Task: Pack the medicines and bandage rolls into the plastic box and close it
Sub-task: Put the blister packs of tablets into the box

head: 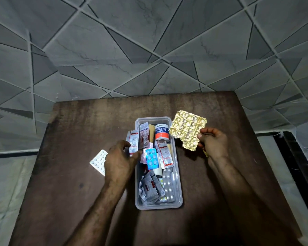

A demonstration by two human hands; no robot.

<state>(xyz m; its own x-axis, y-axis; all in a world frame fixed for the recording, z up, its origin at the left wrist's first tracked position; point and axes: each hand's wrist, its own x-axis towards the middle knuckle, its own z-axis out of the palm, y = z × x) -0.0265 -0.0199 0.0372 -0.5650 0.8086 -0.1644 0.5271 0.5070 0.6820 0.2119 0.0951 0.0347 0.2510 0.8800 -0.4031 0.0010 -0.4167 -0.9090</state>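
We see a white pill strip (98, 161) lying on the surface (69, 130) just left of our left hand (120, 161), whose fingers (132, 155) pinch silver strips (134, 142) at the box's (178, 181) left rim. Right of those fingers the open box holds more strips, a blue pack (151, 158) and tape (161, 132). Further right, our right hand's (214, 145) fingers (202, 135) pinch a gold foil strip (187, 131) above the surface.

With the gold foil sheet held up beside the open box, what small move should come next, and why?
Probably lower the crumpled gold foil blister sheet in the right hand into the clear plastic box: it hangs beside the rim, while the left hand steadies upright strips inside.
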